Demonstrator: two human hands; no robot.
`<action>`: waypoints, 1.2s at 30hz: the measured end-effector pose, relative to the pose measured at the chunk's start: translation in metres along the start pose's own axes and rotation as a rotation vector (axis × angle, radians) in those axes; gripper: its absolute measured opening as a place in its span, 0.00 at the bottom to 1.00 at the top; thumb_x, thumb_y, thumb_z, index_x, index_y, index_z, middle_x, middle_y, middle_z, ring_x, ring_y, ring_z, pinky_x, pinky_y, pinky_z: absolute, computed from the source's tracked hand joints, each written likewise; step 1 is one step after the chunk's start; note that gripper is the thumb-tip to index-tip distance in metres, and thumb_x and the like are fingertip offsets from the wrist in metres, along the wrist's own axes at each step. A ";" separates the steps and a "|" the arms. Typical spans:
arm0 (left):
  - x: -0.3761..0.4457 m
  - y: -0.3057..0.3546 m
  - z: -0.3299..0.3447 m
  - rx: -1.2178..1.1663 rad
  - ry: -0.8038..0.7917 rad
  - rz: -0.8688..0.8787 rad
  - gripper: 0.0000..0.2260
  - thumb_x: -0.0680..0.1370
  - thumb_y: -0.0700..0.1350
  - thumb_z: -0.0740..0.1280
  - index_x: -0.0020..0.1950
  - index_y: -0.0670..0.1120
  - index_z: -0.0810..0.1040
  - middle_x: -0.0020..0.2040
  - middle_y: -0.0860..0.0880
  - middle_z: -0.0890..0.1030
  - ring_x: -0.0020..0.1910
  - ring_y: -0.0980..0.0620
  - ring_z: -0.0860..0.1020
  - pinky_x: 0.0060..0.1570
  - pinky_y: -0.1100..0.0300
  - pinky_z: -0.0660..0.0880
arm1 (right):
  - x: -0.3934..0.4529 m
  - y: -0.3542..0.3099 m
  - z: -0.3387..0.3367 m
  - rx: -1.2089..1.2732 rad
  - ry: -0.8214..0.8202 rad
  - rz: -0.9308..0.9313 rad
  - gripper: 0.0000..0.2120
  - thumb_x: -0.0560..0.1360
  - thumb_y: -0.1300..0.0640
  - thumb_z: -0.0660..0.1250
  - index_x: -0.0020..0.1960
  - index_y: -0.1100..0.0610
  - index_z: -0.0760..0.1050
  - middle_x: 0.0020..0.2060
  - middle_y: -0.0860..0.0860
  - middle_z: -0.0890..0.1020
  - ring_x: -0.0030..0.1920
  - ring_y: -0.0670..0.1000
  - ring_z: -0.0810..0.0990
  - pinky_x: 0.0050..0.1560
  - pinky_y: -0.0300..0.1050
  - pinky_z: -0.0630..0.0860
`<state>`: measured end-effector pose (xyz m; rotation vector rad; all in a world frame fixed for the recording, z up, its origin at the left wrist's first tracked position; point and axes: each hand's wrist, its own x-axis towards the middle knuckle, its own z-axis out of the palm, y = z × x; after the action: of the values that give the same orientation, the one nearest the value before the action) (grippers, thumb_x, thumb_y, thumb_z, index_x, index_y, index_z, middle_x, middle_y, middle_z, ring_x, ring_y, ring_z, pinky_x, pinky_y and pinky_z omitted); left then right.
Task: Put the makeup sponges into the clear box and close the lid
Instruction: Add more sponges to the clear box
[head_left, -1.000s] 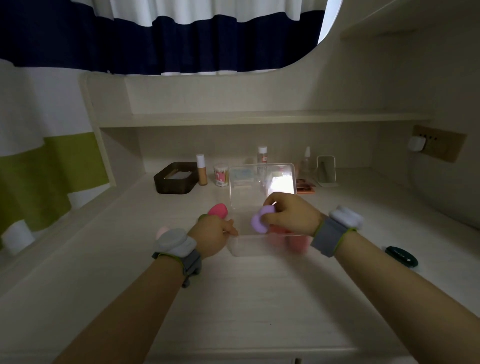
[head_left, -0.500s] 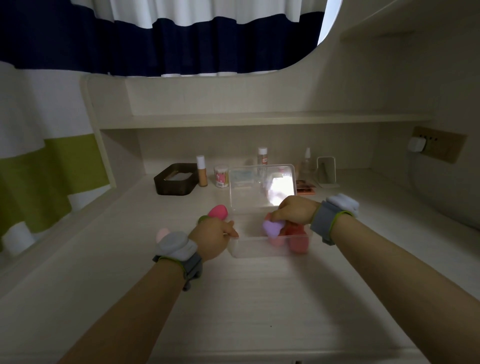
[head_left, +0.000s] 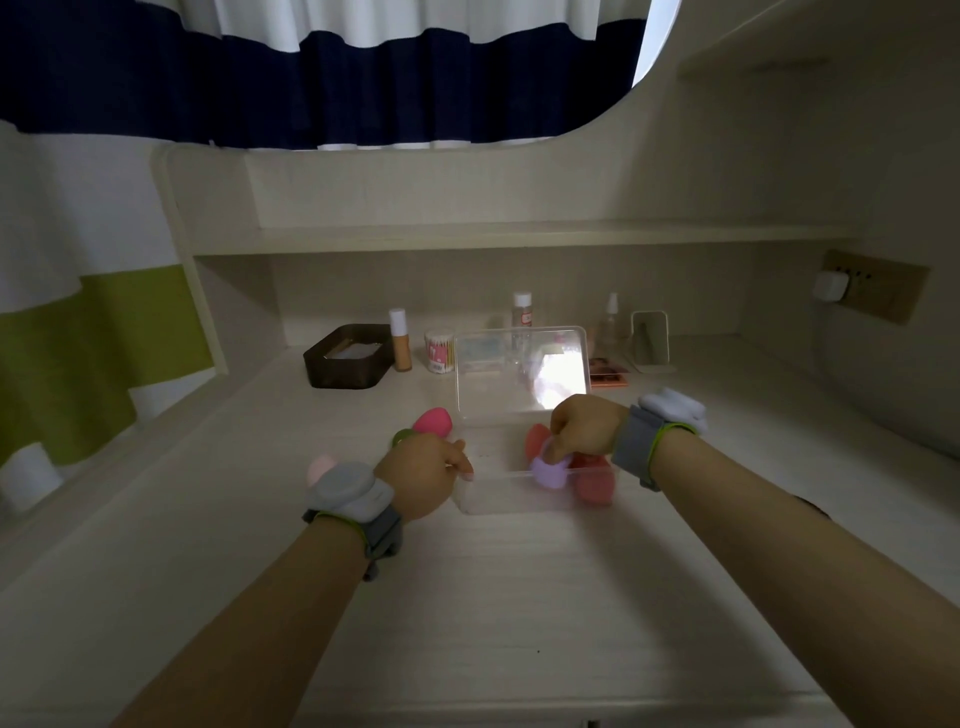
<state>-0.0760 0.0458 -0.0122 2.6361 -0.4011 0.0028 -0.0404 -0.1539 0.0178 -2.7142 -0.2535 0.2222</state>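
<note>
The clear box (head_left: 493, 501) stands mid-desk with its lid (head_left: 519, 374) raised upright behind it. My right hand (head_left: 584, 431) reaches down into the box, fingers pinched on a purple sponge (head_left: 548, 472) at the front wall. Red and coral sponges (head_left: 592, 480) lie inside beside it. My left hand (head_left: 428, 475) rests against the box's left front corner, thumb on the rim. Outside, left of the box, lie a pink sponge (head_left: 434, 421), a green sponge (head_left: 401, 438) partly behind my left hand, and a pale pink sponge (head_left: 321, 467) behind my wristband.
At the back of the desk stand a dark tray (head_left: 348, 364), a foundation bottle (head_left: 400, 340), a cotton swab tub (head_left: 438, 352), clear bottles (head_left: 522, 314), a small mirror (head_left: 649, 343) and a palette (head_left: 608, 373). A wall socket (head_left: 878, 291) sits at right.
My right hand has carried the purple sponge from above the box's rim down into the box, toward its front wall. My left hand has stayed at the box's corner.
</note>
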 end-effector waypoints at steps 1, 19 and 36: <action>0.000 0.000 0.000 -0.004 -0.001 0.000 0.14 0.80 0.35 0.57 0.62 0.39 0.77 0.73 0.43 0.65 0.73 0.48 0.64 0.61 0.75 0.51 | 0.001 0.000 0.001 -0.008 0.002 -0.003 0.07 0.69 0.60 0.71 0.35 0.59 0.74 0.34 0.56 0.75 0.33 0.50 0.72 0.30 0.38 0.65; -0.002 0.001 -0.001 0.029 0.025 0.013 0.14 0.79 0.35 0.57 0.60 0.41 0.79 0.73 0.43 0.67 0.72 0.49 0.66 0.63 0.72 0.50 | 0.012 -0.005 0.010 -0.206 -0.019 0.101 0.16 0.63 0.62 0.72 0.22 0.58 0.67 0.19 0.52 0.66 0.23 0.49 0.64 0.25 0.36 0.61; -0.001 0.001 -0.001 0.037 -0.004 0.002 0.14 0.79 0.35 0.56 0.60 0.41 0.78 0.73 0.43 0.66 0.72 0.49 0.65 0.64 0.72 0.50 | 0.006 -0.001 0.002 -0.197 -0.015 0.105 0.17 0.70 0.52 0.71 0.29 0.51 0.67 0.07 0.31 0.62 0.27 0.47 0.68 0.32 0.32 0.65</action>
<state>-0.0773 0.0456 -0.0109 2.6722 -0.4092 0.0059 -0.0351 -0.1507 0.0154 -2.9255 -0.1434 0.2599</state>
